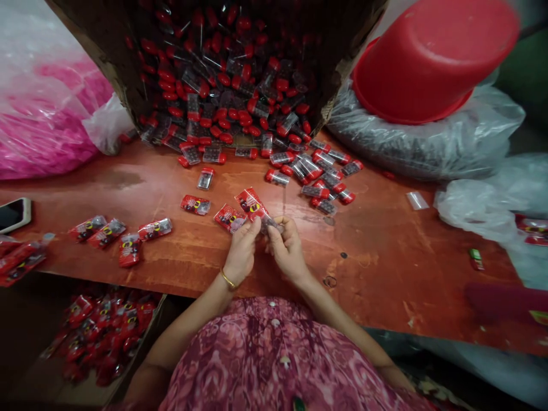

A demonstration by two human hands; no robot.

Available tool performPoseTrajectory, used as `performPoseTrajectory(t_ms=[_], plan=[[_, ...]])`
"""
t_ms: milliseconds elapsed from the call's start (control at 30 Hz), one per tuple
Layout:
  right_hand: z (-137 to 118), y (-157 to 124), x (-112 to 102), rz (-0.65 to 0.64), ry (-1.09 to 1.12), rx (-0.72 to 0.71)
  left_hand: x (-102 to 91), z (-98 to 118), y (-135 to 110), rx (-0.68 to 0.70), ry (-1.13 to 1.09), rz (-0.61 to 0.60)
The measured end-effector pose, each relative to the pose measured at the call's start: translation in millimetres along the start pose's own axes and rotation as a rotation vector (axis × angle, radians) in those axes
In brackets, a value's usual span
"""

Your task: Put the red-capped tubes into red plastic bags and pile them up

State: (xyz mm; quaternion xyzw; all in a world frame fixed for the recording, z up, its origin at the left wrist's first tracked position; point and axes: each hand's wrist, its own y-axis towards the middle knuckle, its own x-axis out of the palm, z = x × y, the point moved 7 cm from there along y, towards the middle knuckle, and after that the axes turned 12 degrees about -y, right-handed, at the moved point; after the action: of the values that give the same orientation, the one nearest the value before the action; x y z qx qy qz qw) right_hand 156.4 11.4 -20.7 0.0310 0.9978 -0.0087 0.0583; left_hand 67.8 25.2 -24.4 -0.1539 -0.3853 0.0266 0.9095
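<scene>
Patterned shirt (269, 365) below — forearms (192, 311) converge, left hand (243, 248) and right hand (289, 248), both curled, pinching a red packet (251, 203).

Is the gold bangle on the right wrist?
No, the gold bangle circles the wrist behind the left hand; the right hand wears none.

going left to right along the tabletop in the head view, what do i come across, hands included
White-edged phone → group of four wrapped red packets → lone wrapped red packet → left hand → right hand → small clear plastic piece → small green-topped item.
</scene>
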Motion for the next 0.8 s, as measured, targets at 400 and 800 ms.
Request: performPoseTrajectory(t_ms=[400, 800], plan=[[-6, 3, 0, 0.043, -0.03, -0.034, -2.8, 6, 4, 0.056, -0.017, 0.044], [2, -3, 13, -0.072, 0.168, 0.092, -5.9, 6, -1, 0.068, 0.178, 0.034]])
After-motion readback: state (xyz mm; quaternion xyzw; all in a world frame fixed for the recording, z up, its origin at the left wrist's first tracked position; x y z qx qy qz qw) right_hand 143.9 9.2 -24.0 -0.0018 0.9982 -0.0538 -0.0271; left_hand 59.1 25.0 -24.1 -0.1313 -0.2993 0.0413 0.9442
